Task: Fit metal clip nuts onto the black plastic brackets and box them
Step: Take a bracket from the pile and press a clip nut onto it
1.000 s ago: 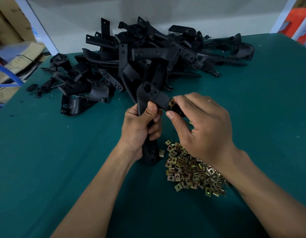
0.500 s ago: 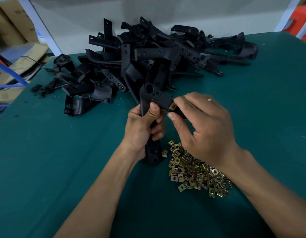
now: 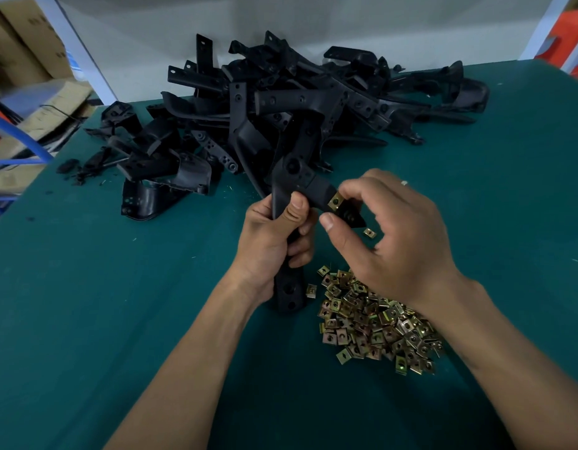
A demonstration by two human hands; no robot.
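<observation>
My left hand (image 3: 271, 245) grips a black plastic bracket (image 3: 294, 177) upright by its stem, and the stem's lower end rests on the green table (image 3: 86, 287). A brass-coloured clip nut (image 3: 335, 201) sits on the bracket's short side arm. My right hand (image 3: 401, 235) curls around that arm, index finger against the nut's far edge and thumb just below it. A heap of loose clip nuts (image 3: 372, 323) lies under my right wrist. No box for finished parts is in view.
A large tangled pile of black brackets (image 3: 281, 102) fills the back of the table. Single nuts lie apart from the heap: one (image 3: 369, 233) under my right palm, another (image 3: 310, 290) beside the stem. Cardboard boxes (image 3: 28, 43) stand off the left edge.
My right fingers have drawn back a little from the side arm, so the clip nut now shows seated on it. My left hand keeps the same grip on the stem.
</observation>
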